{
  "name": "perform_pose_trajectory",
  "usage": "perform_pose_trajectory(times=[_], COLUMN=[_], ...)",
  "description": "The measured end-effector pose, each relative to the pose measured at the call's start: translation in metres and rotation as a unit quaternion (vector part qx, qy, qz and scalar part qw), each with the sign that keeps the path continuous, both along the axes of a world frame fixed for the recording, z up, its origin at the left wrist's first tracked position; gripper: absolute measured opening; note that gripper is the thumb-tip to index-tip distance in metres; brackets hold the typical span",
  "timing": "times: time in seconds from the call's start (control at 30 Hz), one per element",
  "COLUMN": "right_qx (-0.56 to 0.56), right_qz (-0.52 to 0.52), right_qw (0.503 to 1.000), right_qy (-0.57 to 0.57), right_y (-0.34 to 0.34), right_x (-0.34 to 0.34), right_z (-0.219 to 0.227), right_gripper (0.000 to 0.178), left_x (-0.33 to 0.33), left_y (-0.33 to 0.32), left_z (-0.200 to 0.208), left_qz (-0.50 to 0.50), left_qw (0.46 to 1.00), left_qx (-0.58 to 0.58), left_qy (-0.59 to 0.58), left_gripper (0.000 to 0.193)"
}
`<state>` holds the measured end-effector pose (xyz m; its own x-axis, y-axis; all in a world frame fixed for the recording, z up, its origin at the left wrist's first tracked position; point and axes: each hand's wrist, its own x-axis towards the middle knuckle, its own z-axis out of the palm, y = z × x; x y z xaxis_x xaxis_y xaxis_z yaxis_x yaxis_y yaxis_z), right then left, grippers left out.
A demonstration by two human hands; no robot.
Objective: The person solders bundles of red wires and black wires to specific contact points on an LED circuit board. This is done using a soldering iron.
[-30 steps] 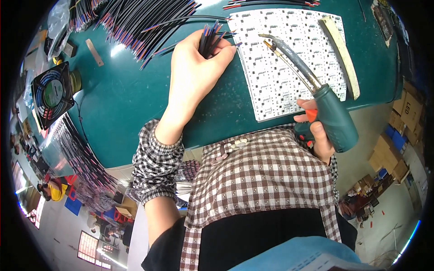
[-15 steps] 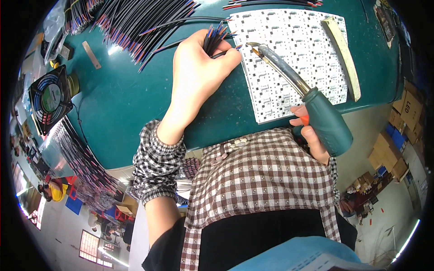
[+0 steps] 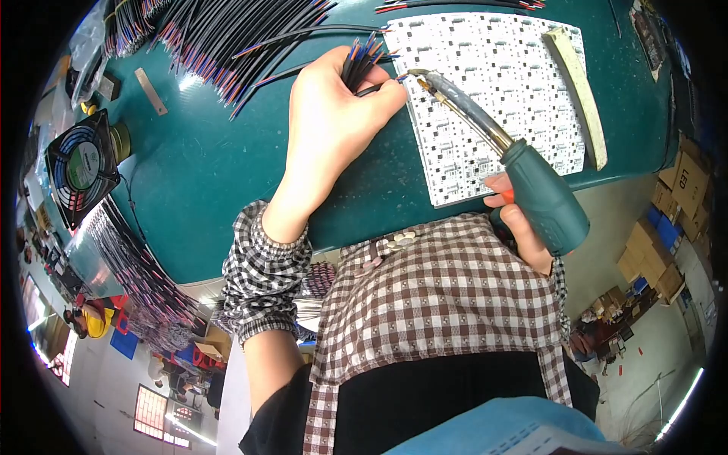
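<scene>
My left hand [image 3: 334, 106] is closed round a small bunch of black cables [image 3: 359, 67] with stripped, coloured wire ends. Thumb and forefinger pinch one cable whose end points toward the left edge of a white circuit board sheet [image 3: 493, 144]. My right hand [image 3: 519, 220] grips the dark green handle of a soldering iron [image 3: 547, 199]. Its tip touches or nearly touches the pinched wire end at the sheet's edge; I cannot tell which. Rows of small black parts cover the sheet.
A yellowish curved strip [image 3: 578, 98] lies on the sheet's right part. Many black cables [image 3: 243, 38] are spread at the back left of the green table [image 3: 227, 174]. A small fan [image 3: 82, 168] stands at the left, near a flat metal strip [image 3: 150, 91]. Cardboard boxes [image 3: 652, 254] stand beyond on the right.
The soldering iron and my right hand have shifted slightly left, bringing the tip closer to the wire end. My left hand has hardly moved.
</scene>
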<state>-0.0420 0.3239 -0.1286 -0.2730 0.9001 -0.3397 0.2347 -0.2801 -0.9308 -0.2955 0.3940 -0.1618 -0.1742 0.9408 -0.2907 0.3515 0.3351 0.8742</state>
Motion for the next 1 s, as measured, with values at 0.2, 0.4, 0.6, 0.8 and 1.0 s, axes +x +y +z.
perform_pose_trajectory(times=[0.2,0.4,0.6,0.8,1.0], right_qx=[0.024,0.015,0.0,0.081,-0.015], right_qz=[-0.015,0.025,-0.069,0.085,-0.038], right_qw=[0.999,0.999,0.996,0.993,0.999], right_qy=[-0.018,-0.044,0.051,-0.004,0.032], right_y=[-0.001,-0.004,-0.003,-0.004,-0.002], right_x=[0.001,0.003,-0.006,0.023,-0.001], right_z=[-0.003,-0.005,-0.001,-0.019,0.0], right_gripper=[0.047,0.051,0.054,0.054,0.051], left_x=[-0.001,-0.003,-0.004,-0.007,-0.022], left_y=[0.0,0.0,0.0,0.003,0.016], left_z=[0.001,-0.001,-0.003,-0.003,0.001], left_qz=[-0.003,-0.002,-0.003,-0.007,-0.113], left_qw=[1.0,1.0,1.0,1.0,0.993], left_qx=[0.002,0.0,-0.002,0.009,-0.018], left_qy=[0.0,0.018,0.012,-0.009,0.009], left_gripper=[0.022,0.022,0.022,0.022,0.016])
